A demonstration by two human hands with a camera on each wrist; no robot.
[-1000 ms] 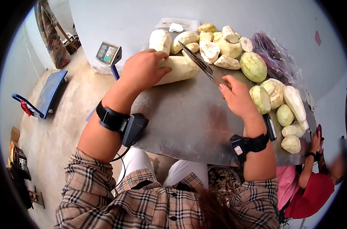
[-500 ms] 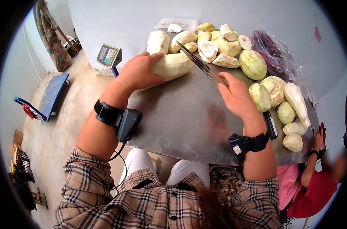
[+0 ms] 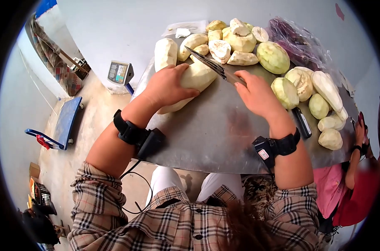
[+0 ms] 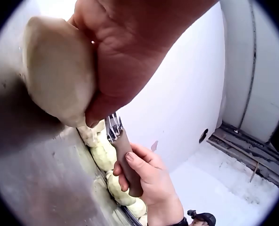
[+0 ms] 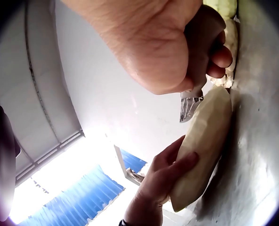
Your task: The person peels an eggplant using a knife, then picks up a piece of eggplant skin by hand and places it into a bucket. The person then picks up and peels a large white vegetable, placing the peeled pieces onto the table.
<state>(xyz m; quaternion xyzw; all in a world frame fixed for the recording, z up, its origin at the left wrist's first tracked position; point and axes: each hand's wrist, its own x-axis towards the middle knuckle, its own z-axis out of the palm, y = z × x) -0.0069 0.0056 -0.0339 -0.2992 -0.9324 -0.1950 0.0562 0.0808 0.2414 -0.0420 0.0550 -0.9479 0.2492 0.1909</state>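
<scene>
My left hand grips a long, pale peeled eggplant near its middle, thumb along the near side. The eggplant lies slantwise over the metal table, its near end toward my body. In my right hand is a knife, held by its brown handle. The blade points to the far left, overlapping the eggplant's far end in the head view. From the right wrist, the blade tip shows beside the eggplant's upper part, apart from the left hand.
Several peeled eggplants crowd the table's back, and more line its right side. A plastic bag of purple eggplants lies behind them. A black object sits at right. A scale display stands left; another person is at right.
The eggplant has swung from nearly crosswise to slantwise, its near end coming toward me, with my left hand moving along. The knife stays in my right hand; the head view has shifted.
</scene>
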